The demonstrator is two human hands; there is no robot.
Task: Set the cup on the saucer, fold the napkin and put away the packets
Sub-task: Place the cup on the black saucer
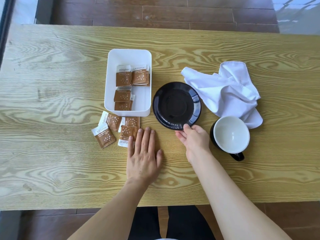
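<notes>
A black saucer (176, 105) lies at the table's middle. My right hand (194, 137) pinches its near rim, thumb on top. A black cup with a white inside (231, 134) stands upright to the right of that hand, handle toward me. A crumpled white napkin (225, 89) lies behind the cup. A white box (145, 54) left of the saucer holds several brown packets (123, 76). Several more packets (110, 129) lie loose on the table in front of the box. My left hand (143, 153) rests flat, fingers spread, touching the nearest loose packet (127, 134).
The wooden table (52, 84) has its near edge close to my body and its far edge toward a brown plank floor (155, 11). The napkin's corner touches the cup's far side.
</notes>
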